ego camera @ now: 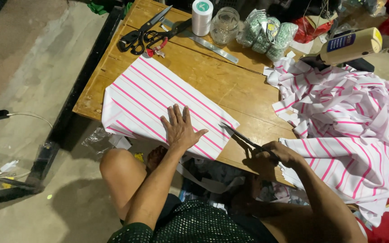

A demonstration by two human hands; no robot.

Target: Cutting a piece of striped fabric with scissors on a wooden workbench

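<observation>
A folded piece of white cloth with pink stripes (149, 96) lies on the wooden table (221, 81), its near edge hanging over the table's front. My left hand (179, 127) lies flat on the cloth with fingers spread, pressing it down near its right end. My right hand (281, 154) grips a pair of dark scissors (244, 138). The blades point left toward the cloth's right corner and look slightly apart, right at the edge of the cloth.
A heap of cut pink-striped cloth pieces (343, 103) covers the table's right side. At the back lie two pairs of black scissors (145, 31), a metal ruler (212, 45), a white thread spool (201, 17), a glass jar (225, 24) and a glue bottle (352, 45). My bare knee (120, 166) sits below the table edge.
</observation>
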